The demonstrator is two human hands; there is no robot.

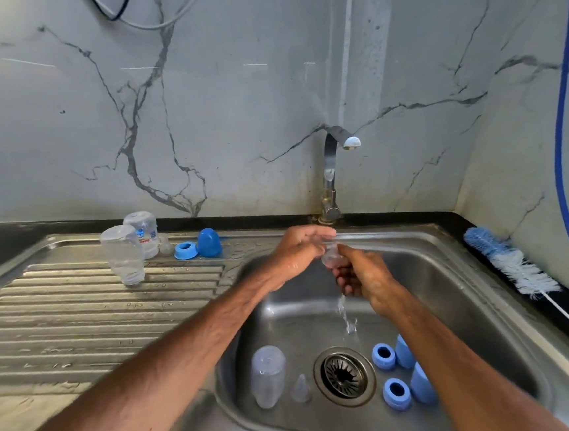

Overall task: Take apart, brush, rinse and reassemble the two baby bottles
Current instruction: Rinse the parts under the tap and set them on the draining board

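Two hands hold one small clear teat [331, 258] over the sink [453, 269]. The left hand [298, 253] pinches its top w/ curled fingers [315, 235], & the right hand [362, 277] grips it from below. Water [345, 313] drips down from them toward the drain [344, 376].

This looks like the rinse step. To do it well: hold the teat right in the water, turn it so every side gets wet, squeeze the tip so water goes thru the little hole, & hold on tight, b/c it's prob. slippy & could fall by the drain.

Down in the sink lie a clear bottle [268, 376], a second teat [301, 389], 2 blue rings [383, 355] & 2 blue caps [421, 383], prob. not rinsed yet.

On the ribbed drain board [79, 319] at the left stand 2 upside-down bottles [123, 255], w/ a third teat [165, 244], a blue ring [185, 250] & a blue cap [208, 242] beside them.

The brush [510, 261] lies on the desk [560, 311] at the right.
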